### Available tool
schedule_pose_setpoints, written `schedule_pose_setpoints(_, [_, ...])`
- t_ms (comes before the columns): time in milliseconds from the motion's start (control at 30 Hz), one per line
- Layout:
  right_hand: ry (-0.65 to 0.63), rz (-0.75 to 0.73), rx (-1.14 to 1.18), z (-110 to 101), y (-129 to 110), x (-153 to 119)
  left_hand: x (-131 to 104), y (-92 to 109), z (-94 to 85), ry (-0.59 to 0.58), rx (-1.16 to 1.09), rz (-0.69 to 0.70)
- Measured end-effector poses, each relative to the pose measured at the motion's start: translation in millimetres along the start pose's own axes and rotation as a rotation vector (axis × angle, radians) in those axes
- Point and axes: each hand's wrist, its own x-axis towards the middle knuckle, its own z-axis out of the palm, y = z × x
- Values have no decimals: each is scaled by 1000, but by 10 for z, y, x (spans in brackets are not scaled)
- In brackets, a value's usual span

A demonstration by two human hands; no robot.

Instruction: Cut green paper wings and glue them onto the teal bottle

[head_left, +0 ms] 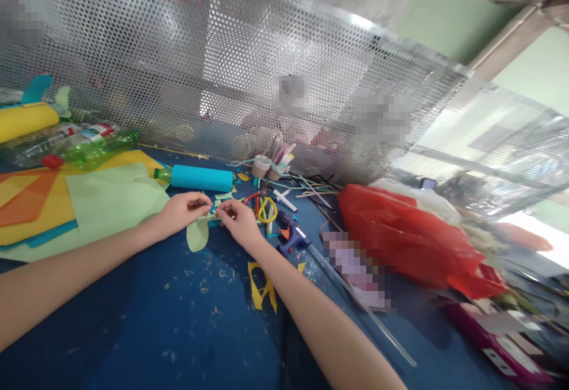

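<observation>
My left hand (186, 211) and my right hand (237, 221) meet over the blue table, fingertips pinched on a small blue piece of paper (213, 207) between them. Just below the fingers lies a rounded pale green paper cutout (197, 236). Behind my hands rests a bottle wrapped in blue paper (202, 178), its green neck pointing left. Right of my right hand are scissors with yellow and red handles (267, 211). A dark blue glue gun (293, 233) lies beyond them with a long clear glue stick (368, 313) trailing from it.
Sheets of green paper (115, 197) and yellow and orange paper spread at left, near clear and green plastic bottles (95, 146). Yellow paper scraps (262, 289) lie near my right forearm. Cups of sticks (261, 166) stand before a perforated metal screen (284, 70). A red plastic bag (413, 239) fills the right.
</observation>
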Motion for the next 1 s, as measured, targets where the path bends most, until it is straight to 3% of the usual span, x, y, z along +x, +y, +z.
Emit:
schedule_pose_setpoints(600, [3, 7, 37, 5, 4, 1, 11, 19, -14, -17, -18, 16])
schedule_pose_setpoints(1000, [3, 92, 326, -42, -167, 0, 2, 121, 36, 12, -642, -239])
